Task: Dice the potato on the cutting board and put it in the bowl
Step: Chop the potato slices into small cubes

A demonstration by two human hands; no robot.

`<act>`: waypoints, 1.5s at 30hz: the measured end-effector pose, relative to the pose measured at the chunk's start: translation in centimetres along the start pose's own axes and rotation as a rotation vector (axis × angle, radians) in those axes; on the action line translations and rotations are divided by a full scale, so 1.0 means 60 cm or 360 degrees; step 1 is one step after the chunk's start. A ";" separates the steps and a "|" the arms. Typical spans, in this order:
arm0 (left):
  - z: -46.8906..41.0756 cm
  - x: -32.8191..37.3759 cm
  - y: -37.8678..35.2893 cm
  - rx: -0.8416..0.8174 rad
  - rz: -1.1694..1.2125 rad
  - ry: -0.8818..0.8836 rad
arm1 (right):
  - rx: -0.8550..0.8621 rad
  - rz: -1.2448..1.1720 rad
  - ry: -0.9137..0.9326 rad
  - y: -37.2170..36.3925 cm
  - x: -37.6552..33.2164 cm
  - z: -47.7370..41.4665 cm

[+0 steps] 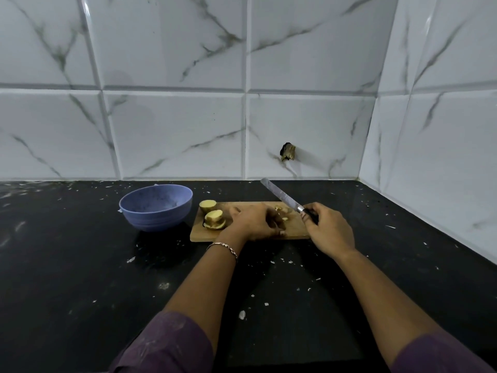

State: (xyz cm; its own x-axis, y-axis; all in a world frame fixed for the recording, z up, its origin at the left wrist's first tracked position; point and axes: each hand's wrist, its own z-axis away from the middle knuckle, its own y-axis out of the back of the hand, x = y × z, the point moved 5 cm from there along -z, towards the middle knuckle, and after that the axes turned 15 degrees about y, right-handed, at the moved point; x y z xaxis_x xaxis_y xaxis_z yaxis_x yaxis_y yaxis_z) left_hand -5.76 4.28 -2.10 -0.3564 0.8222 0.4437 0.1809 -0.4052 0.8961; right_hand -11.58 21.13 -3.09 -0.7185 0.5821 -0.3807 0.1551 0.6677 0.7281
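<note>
The left hand point(255, 223) is curling its fingers over small pale potato pieces point(284, 218) on the rectangular wooden cutting board point(242, 236) to steady them, the right hand point(329, 231) is gripping the black-handled steel knife point(285, 197), lifted clear, and thick potato slices point(213, 218) are waiting at the board's left edge, nearest the round blue bowl point(156, 211).

White marbled wall tiles point(174, 130) behind speckled black counter point(67, 265).
</note>
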 end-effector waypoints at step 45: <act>0.000 -0.067 0.063 0.0867 0.0037 0.0194 | -0.0156 0.0192 0.0191 0.000 0.006 -0.001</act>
State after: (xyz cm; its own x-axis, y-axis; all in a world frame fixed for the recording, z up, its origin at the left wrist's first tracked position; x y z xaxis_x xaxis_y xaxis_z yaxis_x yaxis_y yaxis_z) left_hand -3.64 -0.53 -0.50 -0.4444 0.7503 0.4895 0.6258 -0.1309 0.7689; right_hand -11.89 21.33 -3.20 -0.7752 0.5919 -0.2208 0.1826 0.5445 0.8187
